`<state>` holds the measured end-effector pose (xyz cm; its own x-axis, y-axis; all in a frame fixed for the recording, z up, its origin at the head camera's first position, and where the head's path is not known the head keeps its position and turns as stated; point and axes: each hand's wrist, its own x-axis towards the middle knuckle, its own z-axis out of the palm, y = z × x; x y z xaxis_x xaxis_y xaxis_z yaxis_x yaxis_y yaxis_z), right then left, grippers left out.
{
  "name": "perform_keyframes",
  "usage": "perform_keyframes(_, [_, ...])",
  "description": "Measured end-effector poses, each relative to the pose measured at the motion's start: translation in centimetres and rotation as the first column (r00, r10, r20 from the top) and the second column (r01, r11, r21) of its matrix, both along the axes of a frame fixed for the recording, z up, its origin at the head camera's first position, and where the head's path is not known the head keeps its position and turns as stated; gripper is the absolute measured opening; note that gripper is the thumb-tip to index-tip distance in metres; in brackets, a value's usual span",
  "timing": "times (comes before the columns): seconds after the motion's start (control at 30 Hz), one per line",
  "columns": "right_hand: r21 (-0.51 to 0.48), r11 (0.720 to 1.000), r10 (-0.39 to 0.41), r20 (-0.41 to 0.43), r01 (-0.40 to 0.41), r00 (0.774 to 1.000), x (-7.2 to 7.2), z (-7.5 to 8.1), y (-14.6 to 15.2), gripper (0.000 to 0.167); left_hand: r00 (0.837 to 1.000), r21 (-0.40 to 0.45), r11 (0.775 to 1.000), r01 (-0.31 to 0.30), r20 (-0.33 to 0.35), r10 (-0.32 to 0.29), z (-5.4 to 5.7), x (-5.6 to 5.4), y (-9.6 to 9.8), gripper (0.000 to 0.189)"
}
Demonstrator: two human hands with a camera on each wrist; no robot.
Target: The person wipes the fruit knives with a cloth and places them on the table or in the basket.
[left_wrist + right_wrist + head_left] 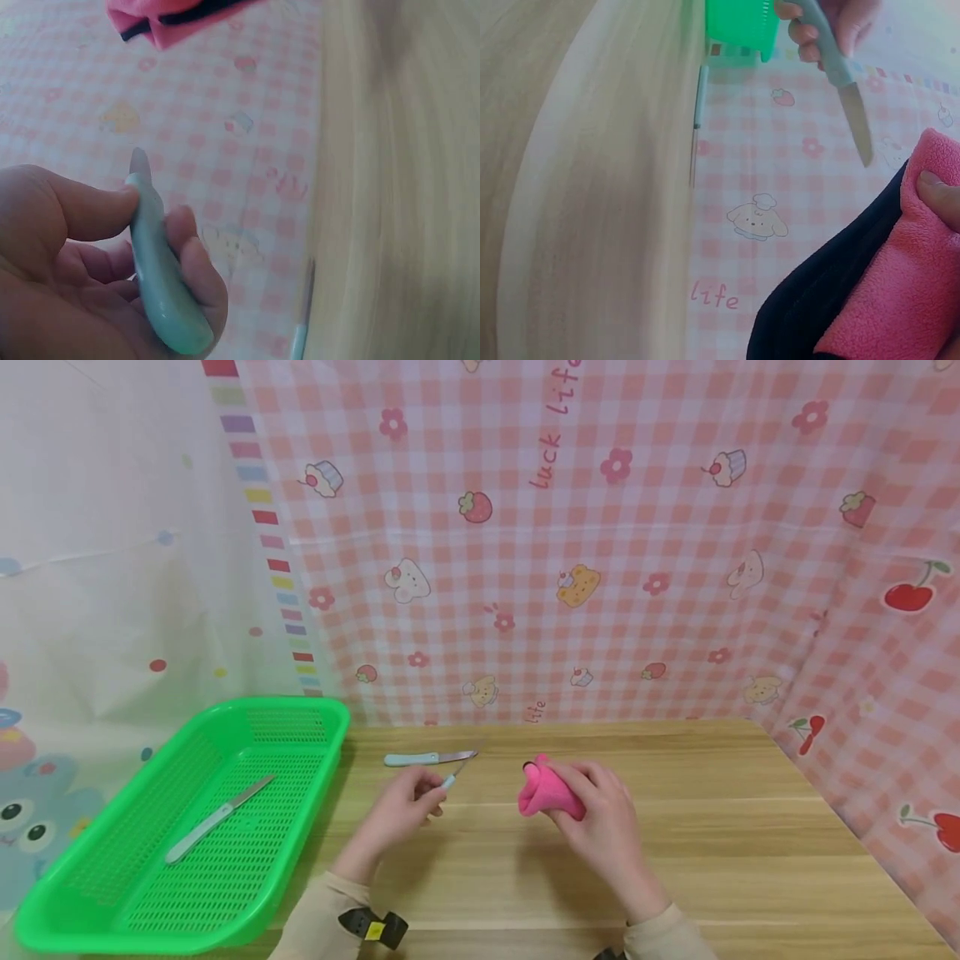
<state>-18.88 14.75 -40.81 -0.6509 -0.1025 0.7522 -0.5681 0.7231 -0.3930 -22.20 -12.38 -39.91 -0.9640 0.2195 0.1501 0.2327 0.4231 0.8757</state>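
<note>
My left hand grips a small knife by its pale blue-green handle, thumb along one side and fingers round the other. The knife's short blade points away from the hand, toward the right. A folded pink cloth with a black edge is held in my right hand; the thumb lies on its pink side in the right wrist view. Blade and cloth stand apart, both raised over the table. Behind the left hand, a second knife of the same kind lies flat on the table.
At the left stands a green plastic basket with a perforated bottom. One more knife with a pale handle lies in it. The wooden table ends at a pink checkered curtain at the back and right.
</note>
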Motion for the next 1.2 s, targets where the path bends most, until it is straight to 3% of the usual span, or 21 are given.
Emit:
perform_keyframes(0.23, [-0.02, 1.0, 0.007, -0.03, -0.008, 1.0, 0.2, 0.3, -0.1, 0.055, 0.988, 0.181, 0.978, 0.103, 0.092, -0.121, 0.3, 0.6, 1.1, 0.021])
perform_keyframes(0.53, [0.005, 0.999, 0.049, -0.155, -0.048, 0.987, 0.5, 0.9, -0.6, 0.055, 0.943, 0.409, 0.901, 0.144, 0.22, -0.251, 0.3, 1.2, 2.6, 0.029])
perform_keyframes(0.8, [0.054, 0.996, 0.072, -0.157, -0.064, 0.985, 0.9, 0.7, -1.5, 0.049, 0.913, 0.459, 0.866, 0.197, 0.236, -0.333, -0.2, 1.6, 3.5, 0.028])
perform_keyframes(0.97, [0.079, 0.994, 0.089, -0.202, -0.074, 0.975, 0.8, 0.5, -2.0, 0.047, 0.907, 0.473, 0.854, 0.215, 0.227, -0.354, -0.5, 1.9, 4.0, 0.025])
perform_keyframes(1.2, [0.11, 0.992, 0.092, -0.261, -0.065, 0.961, 0.7, 0.2, -2.5, 0.04, 0.906, 0.468, 0.854, 0.225, 0.223, -0.361, -0.7, 2.1, 4.6, 0.026])
